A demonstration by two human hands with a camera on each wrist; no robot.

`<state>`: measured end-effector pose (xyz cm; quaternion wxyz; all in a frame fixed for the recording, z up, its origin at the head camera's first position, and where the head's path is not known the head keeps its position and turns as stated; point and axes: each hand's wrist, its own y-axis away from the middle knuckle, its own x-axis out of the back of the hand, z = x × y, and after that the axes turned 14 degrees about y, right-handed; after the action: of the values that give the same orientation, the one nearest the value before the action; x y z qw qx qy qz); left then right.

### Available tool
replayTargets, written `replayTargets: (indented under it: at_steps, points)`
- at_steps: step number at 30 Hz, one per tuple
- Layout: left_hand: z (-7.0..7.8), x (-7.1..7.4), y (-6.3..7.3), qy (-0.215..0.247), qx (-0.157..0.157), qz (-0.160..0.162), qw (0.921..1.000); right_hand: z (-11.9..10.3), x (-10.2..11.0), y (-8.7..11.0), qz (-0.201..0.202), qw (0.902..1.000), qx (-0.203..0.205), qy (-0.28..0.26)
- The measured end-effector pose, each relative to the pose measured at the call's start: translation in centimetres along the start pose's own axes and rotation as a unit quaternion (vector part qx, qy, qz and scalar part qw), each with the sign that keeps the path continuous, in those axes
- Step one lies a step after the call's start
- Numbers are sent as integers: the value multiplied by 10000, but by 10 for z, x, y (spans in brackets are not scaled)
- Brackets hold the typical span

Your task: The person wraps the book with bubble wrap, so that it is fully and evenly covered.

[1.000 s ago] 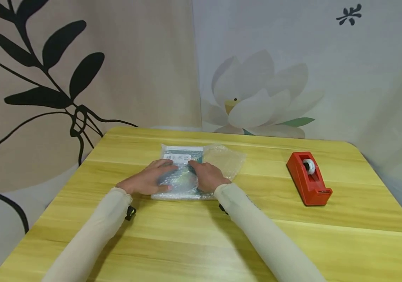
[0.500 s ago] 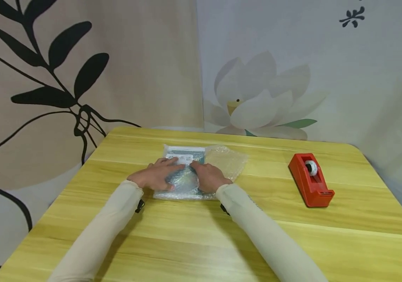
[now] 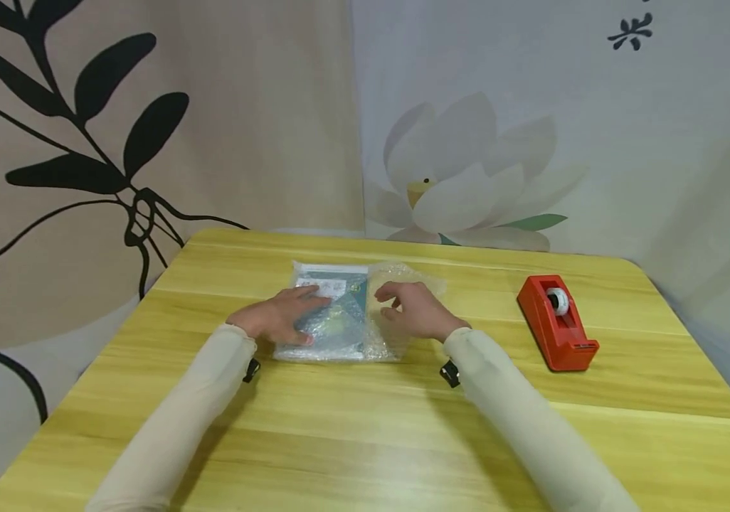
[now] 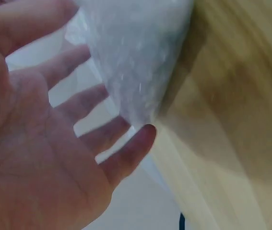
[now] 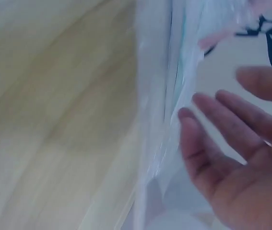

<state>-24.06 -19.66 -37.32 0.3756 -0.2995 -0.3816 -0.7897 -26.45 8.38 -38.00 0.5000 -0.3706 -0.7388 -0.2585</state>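
Bubble wrap (image 3: 378, 337), clear, dimpled, around a teal rectangle (image 3: 347, 323).

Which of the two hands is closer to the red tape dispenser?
The right hand, by the right end of the bubble wrap, is nearer the dispenser. The left hand, fingers spread, is farther away, at the wrapped package's left side.

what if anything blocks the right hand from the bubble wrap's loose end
Nothing visible: the right hand is over the loose end, the left hand lies left of it, and the red tape dispenser stands apart.
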Motion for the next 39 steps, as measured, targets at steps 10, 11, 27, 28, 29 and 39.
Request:
replayTargets:
  at_steps: [10, 11, 27, 28, 29, 39]
  points:
    - [1, 6, -1, 80, 246, -255, 9993, 45, 1, 13, 1113, 9752, -1793, -670]
    - [1, 6, -2, 82, 265, -241, 9993, 48, 0, 14, 1089, 9706, -1996, -786]
    - [4, 0, -4, 120, 202, 15, 9997, 45, -11, 10, 949, 8990, -2504, -3466]
    - [4, 0, -4, 66, 196, 31, 9998, 43, -11, 10, 952, 8952, -2435, -3610]
    - [4, 0, -4, 14, 194, 42, 9998, 40, -12, 9, 948, 8923, -2355, -3732]
    - [3, -7, 1, 180, 229, 118, 9995, 21, -27, 6, 569, 8894, -2112, -4015]
